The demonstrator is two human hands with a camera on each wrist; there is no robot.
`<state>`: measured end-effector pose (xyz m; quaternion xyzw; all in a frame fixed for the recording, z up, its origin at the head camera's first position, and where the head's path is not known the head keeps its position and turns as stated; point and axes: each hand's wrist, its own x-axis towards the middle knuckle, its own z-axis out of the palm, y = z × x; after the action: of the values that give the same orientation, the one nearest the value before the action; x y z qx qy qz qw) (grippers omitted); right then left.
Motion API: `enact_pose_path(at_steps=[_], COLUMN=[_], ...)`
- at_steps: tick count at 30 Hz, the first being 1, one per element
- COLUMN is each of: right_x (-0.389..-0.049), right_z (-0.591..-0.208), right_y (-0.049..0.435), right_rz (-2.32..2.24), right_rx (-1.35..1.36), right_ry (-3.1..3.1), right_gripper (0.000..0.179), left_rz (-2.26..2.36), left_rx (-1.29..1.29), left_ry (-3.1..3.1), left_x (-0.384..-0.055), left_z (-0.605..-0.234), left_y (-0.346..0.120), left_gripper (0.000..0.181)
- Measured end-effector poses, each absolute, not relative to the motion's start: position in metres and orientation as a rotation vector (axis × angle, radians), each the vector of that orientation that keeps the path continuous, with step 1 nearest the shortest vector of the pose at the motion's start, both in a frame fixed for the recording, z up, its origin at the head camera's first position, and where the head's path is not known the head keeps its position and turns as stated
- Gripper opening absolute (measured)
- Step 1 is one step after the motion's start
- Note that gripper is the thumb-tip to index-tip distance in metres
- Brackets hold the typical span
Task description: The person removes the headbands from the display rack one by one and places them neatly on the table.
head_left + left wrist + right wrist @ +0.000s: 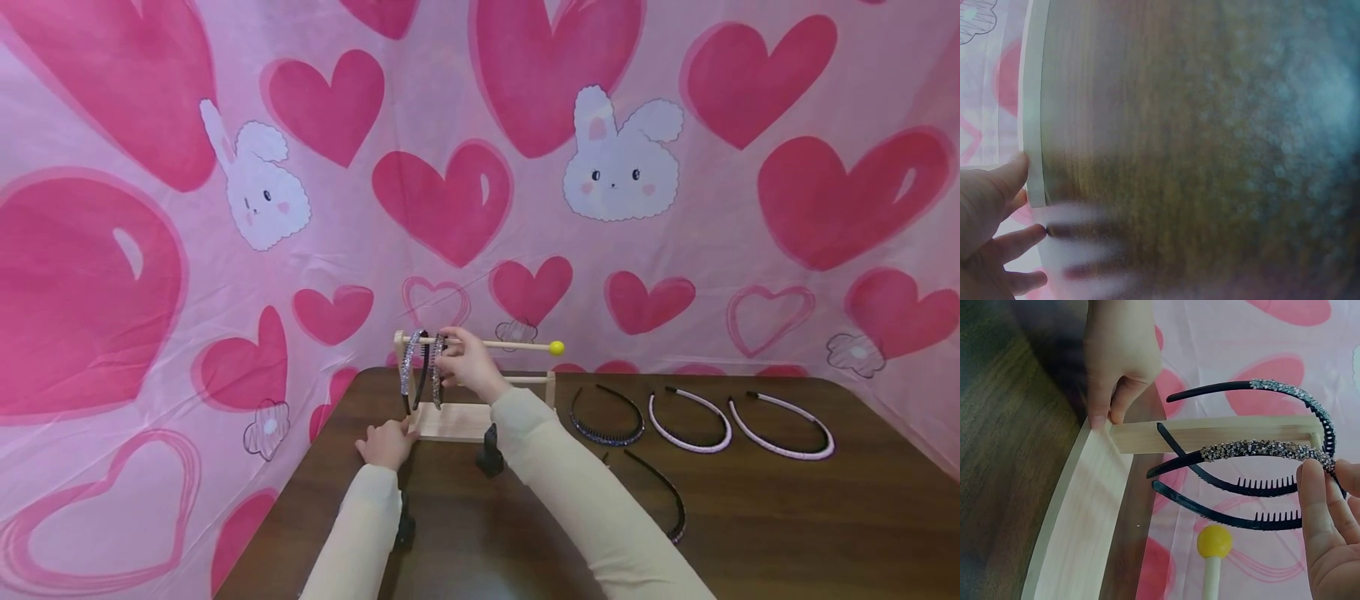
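Observation:
My right hand (471, 362) pinches a black toothed headband with a silvery, glittery top (1260, 449) between thumb and fingers. This headband hangs around the upper rod of a small wooden rack (457, 422). Farther along the rod, toward the upright post, hangs another glittery headband (1285, 387), its ends pointing down. A yellow ball (557, 347) caps the rod's free end. Down at the rack's left base corner, my left hand (386, 444) grips the wood with thumb and finger. Its other fingers reach toward the tabletop in the left wrist view.
Right of the rack lie a dark glittery headband (607, 439) and two pale headbands (708, 448). Nearer, my right sleeve partly hides another black headband (678, 508). A pink heart-print cloth (435, 92) hangs behind the brown table (750, 533).

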<state>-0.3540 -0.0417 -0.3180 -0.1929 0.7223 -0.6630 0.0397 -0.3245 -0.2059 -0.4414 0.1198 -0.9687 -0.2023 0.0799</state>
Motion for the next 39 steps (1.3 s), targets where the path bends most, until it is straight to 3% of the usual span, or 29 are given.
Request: enact_pose_path(at_steps=[39], right_x=[-0.337], right_z=[-0.265], right_y=[0.030], right_rz=[-2.083], right_rx=[-0.721], right_ry=[2.203], right_gripper=[0.050], left_rz=[-0.585], left_rx=[0.326], left_ry=[-2.907], left_x=[-0.315], left_z=[-0.433], left_y=[-0.202], left_gripper=[0.041])
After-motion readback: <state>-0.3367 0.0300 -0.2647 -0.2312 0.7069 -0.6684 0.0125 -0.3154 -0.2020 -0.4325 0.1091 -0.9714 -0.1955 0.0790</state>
